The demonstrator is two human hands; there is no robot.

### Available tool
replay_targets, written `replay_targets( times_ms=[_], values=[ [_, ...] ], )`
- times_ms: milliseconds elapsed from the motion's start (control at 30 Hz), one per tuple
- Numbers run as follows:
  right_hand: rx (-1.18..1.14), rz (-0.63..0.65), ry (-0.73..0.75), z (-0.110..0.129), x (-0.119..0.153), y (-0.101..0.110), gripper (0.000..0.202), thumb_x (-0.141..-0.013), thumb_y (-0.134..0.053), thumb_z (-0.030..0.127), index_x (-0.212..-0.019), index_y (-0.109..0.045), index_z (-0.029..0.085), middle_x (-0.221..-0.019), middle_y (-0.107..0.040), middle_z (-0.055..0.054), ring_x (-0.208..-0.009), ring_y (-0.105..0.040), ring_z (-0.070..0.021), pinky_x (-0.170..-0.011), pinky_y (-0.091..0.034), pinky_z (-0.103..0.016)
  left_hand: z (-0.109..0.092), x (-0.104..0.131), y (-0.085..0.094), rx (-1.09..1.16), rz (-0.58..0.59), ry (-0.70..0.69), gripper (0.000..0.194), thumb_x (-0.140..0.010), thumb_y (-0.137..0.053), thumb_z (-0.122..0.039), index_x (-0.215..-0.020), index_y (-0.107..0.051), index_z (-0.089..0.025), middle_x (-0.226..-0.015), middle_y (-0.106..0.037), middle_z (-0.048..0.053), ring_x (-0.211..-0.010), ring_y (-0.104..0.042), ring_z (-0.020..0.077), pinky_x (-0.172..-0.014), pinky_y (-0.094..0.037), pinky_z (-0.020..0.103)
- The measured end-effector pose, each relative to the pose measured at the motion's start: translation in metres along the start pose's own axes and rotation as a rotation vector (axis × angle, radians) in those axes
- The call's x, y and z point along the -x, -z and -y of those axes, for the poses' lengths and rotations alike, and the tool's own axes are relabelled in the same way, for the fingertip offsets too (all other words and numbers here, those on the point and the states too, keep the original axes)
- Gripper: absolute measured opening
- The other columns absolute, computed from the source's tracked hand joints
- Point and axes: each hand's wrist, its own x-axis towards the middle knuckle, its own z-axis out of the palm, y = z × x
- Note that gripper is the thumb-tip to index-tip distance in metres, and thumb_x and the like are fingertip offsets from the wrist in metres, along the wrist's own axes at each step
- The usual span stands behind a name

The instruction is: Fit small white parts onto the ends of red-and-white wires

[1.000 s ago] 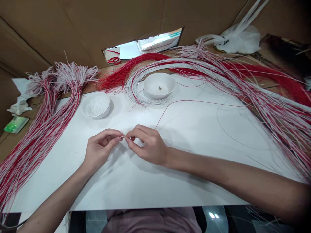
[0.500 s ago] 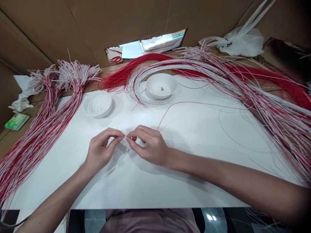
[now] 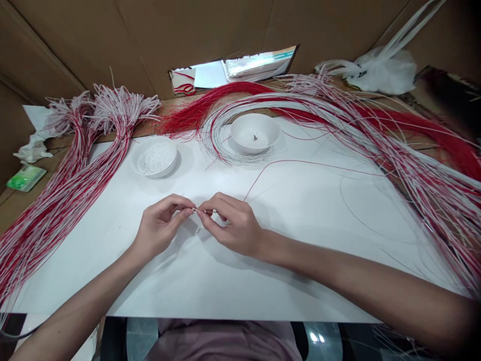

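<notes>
My left hand (image 3: 162,220) pinches the end of a thin pale strand between thumb and forefinger. Fingertip to fingertip with it, my right hand (image 3: 233,220) grips the same strand, and a short length shows between the two. From behind the right hand a thin red strand (image 3: 259,174) arcs out to the right across the white tabletop (image 3: 225,296). Whether the red and pale strands are joined is hidden by my fingers. Beyond the hands stand a white bowl of white material (image 3: 155,158) and a second white bowl (image 3: 255,133) with a small dark bit inside.
Bundled red and white strands (image 3: 90,175) run down the left side. More red and white strands (image 3: 409,160) cover the right edge, with loose red ones (image 3: 188,115) behind. A cardboard wall (image 3: 143,40) closes the back, and a plastic bag (image 3: 387,70) lies at back right.
The whole view has shifted slightly. Both hands keep their pinch, with barely any movement at the fingertips.
</notes>
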Motion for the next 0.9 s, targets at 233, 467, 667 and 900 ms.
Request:
replay_targets(
  times_ms=[233, 467, 667, 900],
  values=[
    [-0.006, 0.001, 0.011, 0.0016, -0.0015, 0.0011, 0.011, -0.090, -0.054, 0.011, -0.085, -0.063, 0.017, -0.069, -0.060, 0.000, -0.061, -0.052, -0.0090, -0.058, -0.045, -0.022, 0.0005, 0.0002, 0.0018, 0.049, 0.025, 0.063, 0.007, -0.085, -0.068, -0.019, -0.091, -0.069, -0.021, -0.087, -0.070, 0.001, -0.082, -0.065, 0.0119, -0.073, -0.052, 0.022],
    [-0.018, -0.002, 0.033, -0.0005, -0.0005, 0.0003, 0.010, -0.090, -0.054, 0.011, -0.087, -0.062, 0.017, -0.068, -0.059, 0.000, -0.061, -0.053, -0.0087, -0.057, -0.044, -0.022, 0.0002, 0.0004, 0.0020, 0.007, 0.014, 0.047, 0.005, -0.085, -0.068, -0.021, -0.089, -0.069, -0.019, -0.085, -0.070, 0.003, -0.079, -0.065, 0.0143, -0.071, -0.054, 0.026],
    [-0.025, 0.001, 0.028, -0.0011, -0.0001, 0.0001, 0.010, -0.089, -0.055, 0.011, -0.087, -0.062, 0.017, -0.070, -0.060, 0.000, -0.061, -0.053, -0.0085, -0.057, -0.045, -0.021, 0.0022, 0.0006, 0.0026, -0.080, 0.008, -0.039, 0.005, -0.085, -0.067, -0.019, -0.090, -0.068, -0.019, -0.087, -0.069, 0.005, -0.082, -0.065, 0.0159, -0.074, -0.054, 0.029],
    [-0.015, 0.029, 0.016, -0.0040, 0.0014, -0.0002, 0.010, -0.091, -0.056, 0.014, -0.091, -0.065, 0.016, -0.075, -0.062, -0.002, -0.064, -0.055, -0.0088, -0.056, -0.045, -0.021, 0.0046, 0.0023, 0.0057, -0.187, -0.004, -0.096, 0.007, -0.085, -0.067, -0.017, -0.091, -0.068, -0.020, -0.088, -0.068, 0.004, -0.081, -0.064, 0.0162, -0.075, -0.052, 0.031]
  ],
)
